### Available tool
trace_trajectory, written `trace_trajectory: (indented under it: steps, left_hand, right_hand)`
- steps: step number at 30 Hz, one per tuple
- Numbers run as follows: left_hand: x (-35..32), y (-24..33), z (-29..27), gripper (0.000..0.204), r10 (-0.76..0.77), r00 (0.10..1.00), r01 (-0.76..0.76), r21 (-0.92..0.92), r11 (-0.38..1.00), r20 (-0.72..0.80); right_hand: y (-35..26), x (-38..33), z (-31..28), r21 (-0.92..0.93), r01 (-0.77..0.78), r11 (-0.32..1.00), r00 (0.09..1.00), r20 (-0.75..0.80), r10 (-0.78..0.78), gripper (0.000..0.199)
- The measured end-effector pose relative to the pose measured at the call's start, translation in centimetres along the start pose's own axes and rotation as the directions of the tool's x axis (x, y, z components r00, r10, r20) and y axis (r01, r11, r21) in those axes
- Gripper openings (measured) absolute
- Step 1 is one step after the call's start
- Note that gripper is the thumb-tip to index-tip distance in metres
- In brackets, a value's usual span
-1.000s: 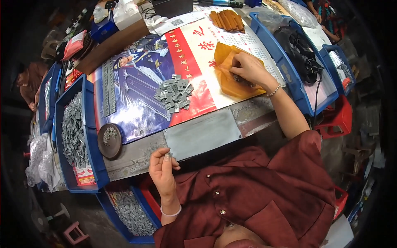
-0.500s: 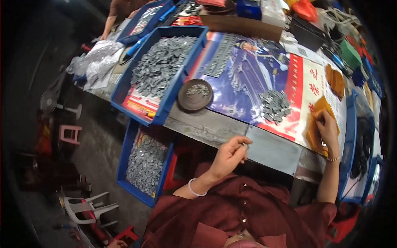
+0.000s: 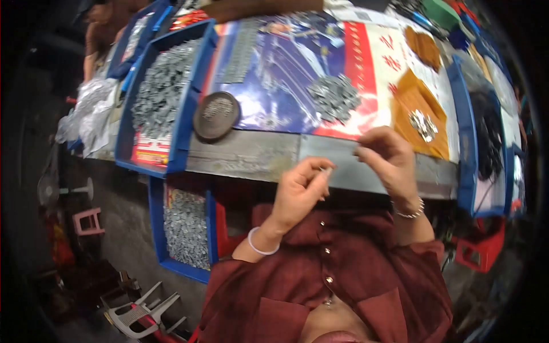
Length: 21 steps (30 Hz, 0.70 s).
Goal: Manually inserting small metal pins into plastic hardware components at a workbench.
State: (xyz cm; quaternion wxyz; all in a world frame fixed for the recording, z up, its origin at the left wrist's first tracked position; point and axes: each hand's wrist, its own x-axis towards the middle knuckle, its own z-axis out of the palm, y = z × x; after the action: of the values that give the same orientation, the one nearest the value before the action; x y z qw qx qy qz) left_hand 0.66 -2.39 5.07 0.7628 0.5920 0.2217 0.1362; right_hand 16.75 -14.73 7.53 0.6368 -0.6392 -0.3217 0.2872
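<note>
Near the table's front edge, my left hand (image 3: 300,191) pinches a small pale piece (image 3: 326,171) between thumb and forefinger. My right hand (image 3: 392,163) faces it a short way off, thumb and fingertips brought together; whatever they hold is too small to make out. Beyond that hand, an orange-brown paper packet (image 3: 407,97) lies spread, with shiny silver metal pieces (image 3: 423,126) on it. A heap of small grey pieces (image 3: 334,98) sits on the glossy printed poster (image 3: 280,108). To the left, a round brown dish (image 3: 207,130) holds tiny metal parts (image 3: 218,110).
A blue tray (image 3: 178,154) full of grey pieces stands at the left; a lower blue tray (image 3: 210,228) holds more. Grey strips (image 3: 241,51) lie in rows on the poster. A blue bin (image 3: 466,131) with black items borders the right. Another person's arm (image 3: 90,51) shows far left.
My right hand has left the brown packet and come toward my left hand, uncovering the silver pieces. My left hand keeps its pinch. The whole view has shifted.
</note>
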Motion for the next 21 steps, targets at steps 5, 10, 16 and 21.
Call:
trace_trajectory:
  steps: [5,10,16,21]
  left_hand:
    - [0.6,0.2,0.4,0.019,0.047,0.999,-0.047,-0.023,0.999,-0.013]
    - [0.6,-0.2,0.6,0.015,0.055,0.998,-0.055,-0.015,0.998,-0.037]
    - [0.9,-0.4,0.3,0.01,0.092,0.995,-0.091,0.033,0.995,-0.037]
    - [1.1,-0.1,0.4,0.008,0.022,0.999,-0.026,-0.1,0.995,-0.045]
  right_hand:
    - [1.8,0.0,2.3,0.211,-0.028,0.977,0.999,0.022,0.024,0.018]
    - [2.0,-0.2,2.5,0.081,0.063,0.995,0.998,0.016,-0.065,0.019]
    - [2.0,-0.4,2.8,0.021,0.091,0.996,0.995,0.04,-0.091,0.015]
    - [2.1,-0.3,2.9,0.251,-0.03,0.968,0.999,0.026,0.024,0.012]
